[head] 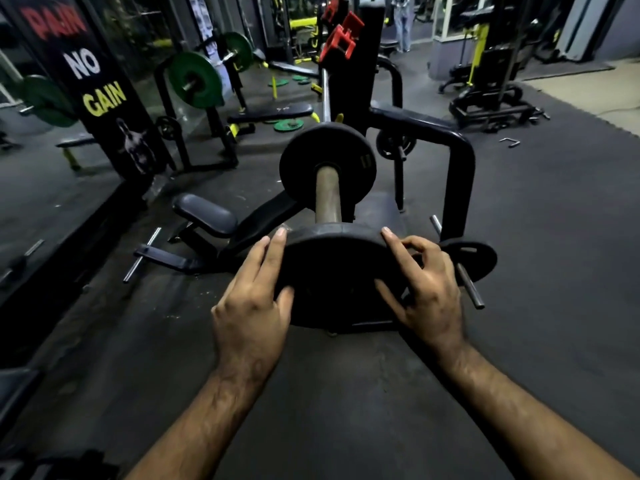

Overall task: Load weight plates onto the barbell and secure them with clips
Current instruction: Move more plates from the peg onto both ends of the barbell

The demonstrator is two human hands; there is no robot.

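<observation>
I hold a black weight plate at the near end of the barbell sleeve, one hand on each side of its rim. My left hand grips it with fingers over the edge and thumb on the face; my right hand does likewise. Farther up the sleeve sits another black plate. Rubber floor mats lie below.

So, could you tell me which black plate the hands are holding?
The near black plate at the sleeve's end, between left hand and right hand; the far plate sits untouched.
</observation>
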